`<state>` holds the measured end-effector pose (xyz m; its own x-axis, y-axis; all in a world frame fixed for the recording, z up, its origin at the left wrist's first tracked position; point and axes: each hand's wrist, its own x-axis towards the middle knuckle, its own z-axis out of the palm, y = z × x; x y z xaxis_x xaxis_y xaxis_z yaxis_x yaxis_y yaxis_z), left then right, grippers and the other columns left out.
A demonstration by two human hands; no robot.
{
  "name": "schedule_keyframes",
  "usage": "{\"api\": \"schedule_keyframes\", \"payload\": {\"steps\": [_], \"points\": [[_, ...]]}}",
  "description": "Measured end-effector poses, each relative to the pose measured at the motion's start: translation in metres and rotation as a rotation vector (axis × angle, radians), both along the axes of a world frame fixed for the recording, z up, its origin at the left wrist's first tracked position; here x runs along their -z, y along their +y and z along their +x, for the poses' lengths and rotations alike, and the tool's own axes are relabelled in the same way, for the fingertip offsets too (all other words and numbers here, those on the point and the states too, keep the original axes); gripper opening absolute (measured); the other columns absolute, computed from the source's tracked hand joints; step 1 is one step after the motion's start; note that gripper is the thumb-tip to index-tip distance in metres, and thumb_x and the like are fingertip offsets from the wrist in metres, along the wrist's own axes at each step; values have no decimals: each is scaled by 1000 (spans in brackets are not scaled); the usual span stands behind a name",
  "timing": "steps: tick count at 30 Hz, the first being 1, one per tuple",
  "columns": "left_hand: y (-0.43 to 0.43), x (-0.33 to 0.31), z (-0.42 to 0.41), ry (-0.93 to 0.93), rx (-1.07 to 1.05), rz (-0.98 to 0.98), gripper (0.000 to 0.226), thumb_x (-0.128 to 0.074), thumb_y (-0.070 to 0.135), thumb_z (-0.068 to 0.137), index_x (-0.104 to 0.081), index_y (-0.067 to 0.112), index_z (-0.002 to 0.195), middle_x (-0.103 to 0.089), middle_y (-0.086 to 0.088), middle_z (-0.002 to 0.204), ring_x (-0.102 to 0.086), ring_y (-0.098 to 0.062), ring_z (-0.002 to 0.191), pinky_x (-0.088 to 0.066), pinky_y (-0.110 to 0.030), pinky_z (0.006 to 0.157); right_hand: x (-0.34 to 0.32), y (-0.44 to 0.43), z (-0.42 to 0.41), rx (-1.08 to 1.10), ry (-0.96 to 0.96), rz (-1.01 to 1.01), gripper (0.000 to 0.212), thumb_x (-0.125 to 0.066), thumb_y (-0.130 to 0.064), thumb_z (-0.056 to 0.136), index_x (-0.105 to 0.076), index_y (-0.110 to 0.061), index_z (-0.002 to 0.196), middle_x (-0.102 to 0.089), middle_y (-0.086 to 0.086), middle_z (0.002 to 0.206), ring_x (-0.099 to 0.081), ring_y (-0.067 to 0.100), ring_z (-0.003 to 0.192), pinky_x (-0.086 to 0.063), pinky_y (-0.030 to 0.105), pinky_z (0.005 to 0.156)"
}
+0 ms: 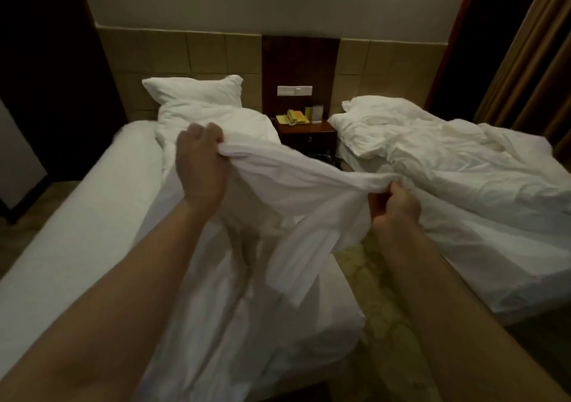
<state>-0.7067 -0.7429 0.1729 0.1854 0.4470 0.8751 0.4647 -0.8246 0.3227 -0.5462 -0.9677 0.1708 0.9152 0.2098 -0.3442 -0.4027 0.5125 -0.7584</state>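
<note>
Curling tightly, the fingers (213, 134) of the left hand (200, 170) are closed around a bunched edge of the white sheet (296, 176), with the back of the hand turned toward the camera. The right hand (398, 207) is lower and nearer to the person, and its fingers are also folded on the same edge, pinching a gathered fold of the cloth. Between the two hands the sheet is pulled into a loose band that sags a little in the middle. The rest of it hangs down in long folds onto the near bed (71, 216) and over the right side of this bed, above the patterned carpet (386, 324). Part of the mattress on the left is not covered by the sheet. A pillow (197, 92) leans at the head of this bed, with more white bedding just below it. Farther out, a dark nightstand (306, 136) with a yellow telephone (295, 117) stands between this bed and the second bed (463, 170), which is covered with crumpled white bedding. The step in hand seems to be the opening of the sheet: the person has taken one edge and is stretching it before it is spread. The next move probably calls for the hands to go farther apart along the edge until it is straight, then to lift and throw the sheet toward the pillow. Both grips should stay firm, because the thin cloth is twisted and can slip out.
</note>
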Motion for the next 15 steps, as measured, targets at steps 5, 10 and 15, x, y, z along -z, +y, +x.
{"api": "schedule_keyframes", "payload": {"steps": [5, 10, 15], "points": [[-79, 201, -22, 1072, 214, -349, 31, -57, 20, 88, -57, 22, 119, -64, -10, 114, -64, -28, 98, -55, -35, 77, 25, -18, 12, -5, 50, -120, 28, -44, -17, 101, -51, -3, 125, -61, 12, 113, -61, 23, 87, -51, 29, 68], [-133, 246, -24, 1202, 366, -749, 40, -41, 33, 97, -41, 29, 136, -43, -2, 140, -46, -25, 126, -39, -36, 99, 80, -23, -21, -99, 100, -260, 40, -35, -8, 102, -35, 3, 141, -41, 20, 145, -45, 32, 131, -45, 30, 93], [-186, 215, 20, 712, 582, -627, 61, -48, 48, 91, -35, 17, 142, -41, -4, 138, -41, -22, 125, -33, -32, 104, 78, -25, -29, -30, 144, -225, 28, -45, -14, 101, -49, -1, 126, -57, 18, 121, -61, 30, 99, -49, 34, 89]]}}
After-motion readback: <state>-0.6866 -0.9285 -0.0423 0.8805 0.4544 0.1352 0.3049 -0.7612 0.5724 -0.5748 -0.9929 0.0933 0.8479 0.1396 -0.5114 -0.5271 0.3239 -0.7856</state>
